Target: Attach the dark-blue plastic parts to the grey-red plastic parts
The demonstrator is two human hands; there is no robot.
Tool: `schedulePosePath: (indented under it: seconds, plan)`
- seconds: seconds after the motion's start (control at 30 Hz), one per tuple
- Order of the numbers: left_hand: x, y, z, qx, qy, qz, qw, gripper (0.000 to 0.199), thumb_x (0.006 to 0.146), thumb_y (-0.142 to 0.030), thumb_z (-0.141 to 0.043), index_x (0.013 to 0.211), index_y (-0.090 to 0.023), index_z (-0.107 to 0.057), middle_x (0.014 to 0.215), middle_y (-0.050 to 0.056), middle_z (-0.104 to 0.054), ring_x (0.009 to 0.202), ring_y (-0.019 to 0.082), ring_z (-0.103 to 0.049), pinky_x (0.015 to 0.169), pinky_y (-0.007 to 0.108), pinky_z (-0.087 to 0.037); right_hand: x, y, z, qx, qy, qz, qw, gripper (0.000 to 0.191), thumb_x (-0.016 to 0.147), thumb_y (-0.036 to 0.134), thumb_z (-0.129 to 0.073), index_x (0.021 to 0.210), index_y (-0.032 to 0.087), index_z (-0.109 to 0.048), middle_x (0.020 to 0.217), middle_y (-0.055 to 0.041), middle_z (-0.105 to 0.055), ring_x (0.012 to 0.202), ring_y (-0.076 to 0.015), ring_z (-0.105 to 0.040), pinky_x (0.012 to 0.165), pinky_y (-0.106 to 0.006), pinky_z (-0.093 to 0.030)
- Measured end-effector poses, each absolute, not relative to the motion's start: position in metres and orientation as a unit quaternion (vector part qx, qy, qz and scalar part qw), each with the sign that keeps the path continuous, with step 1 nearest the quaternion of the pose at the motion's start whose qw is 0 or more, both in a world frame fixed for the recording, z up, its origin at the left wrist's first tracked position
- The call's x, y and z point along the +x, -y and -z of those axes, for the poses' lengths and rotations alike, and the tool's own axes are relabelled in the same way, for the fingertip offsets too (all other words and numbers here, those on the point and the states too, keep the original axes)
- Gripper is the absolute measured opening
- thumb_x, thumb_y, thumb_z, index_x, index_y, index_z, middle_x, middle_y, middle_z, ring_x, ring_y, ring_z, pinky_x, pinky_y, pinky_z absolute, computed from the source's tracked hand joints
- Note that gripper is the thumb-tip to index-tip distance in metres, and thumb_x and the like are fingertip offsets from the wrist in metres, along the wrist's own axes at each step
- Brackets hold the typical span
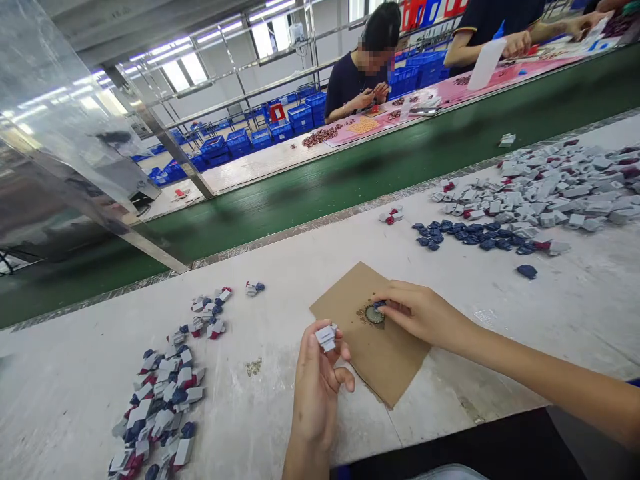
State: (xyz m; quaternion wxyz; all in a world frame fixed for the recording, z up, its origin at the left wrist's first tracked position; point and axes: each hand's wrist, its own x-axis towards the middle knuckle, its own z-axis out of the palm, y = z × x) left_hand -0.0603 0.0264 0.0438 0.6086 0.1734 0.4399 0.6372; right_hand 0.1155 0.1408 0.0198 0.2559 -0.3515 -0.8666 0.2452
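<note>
My left hand (320,383) holds a small light-grey plastic piece (327,338) between thumb and fingers, above the near-left edge of a brown cardboard sheet (390,360). Over the cardboard, my right hand (413,310) pinches a small dark-blue piece (379,305). That piece is at the rim of a small round dish (375,315), which looks like a bottle cap with a greyish filling. Brown specks surround the dish on the cardboard. Part of the blue piece is covered by my right fingers.
Grey, blue and red assembled pieces (160,413) lie heaped at left. Loose dark-blue pieces (465,233) and a large pile of grey and red pieces (560,187) lie at right. Beyond the table (280,413) runs a green conveyor belt (310,187), with two people working behind it.
</note>
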Motion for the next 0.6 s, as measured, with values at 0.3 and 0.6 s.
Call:
schedulePosePath:
  seconds: [0.3,0.6]
  plan:
    - [-0.055,-0.033,-0.031,0.133,-0.531,-0.668,0.504,0.039,0.064,-0.025,-0.075,0.101,-0.021,-0.062,0.099,0.005,-0.062,0.084,0.013,-0.061,0.058,0.015,-0.049,0.105,-0.139,-0.006,-0.251,0.941,-0.011,0.227,0.031,0.084,0.002,-0.033,0.087,0.015,-0.060,0.087,-0.0099,-0.061,0.078,-0.0194,-0.056,0.061,-0.029,-0.047]
    - [-0.050,-0.030,-0.039,0.160,-0.521,-0.664,0.512,0.027,0.076,-0.036,-0.063,0.098,-0.023,-0.053,0.076,0.001,-0.065,0.063,0.012,-0.061,0.045,0.017,-0.046,0.105,-0.139,-0.004,-0.252,0.948,0.016,0.196,0.033,0.081,-0.002,-0.033,0.087,0.015,-0.060,0.088,-0.0094,-0.059,0.079,-0.0194,-0.054,0.062,-0.029,-0.044]
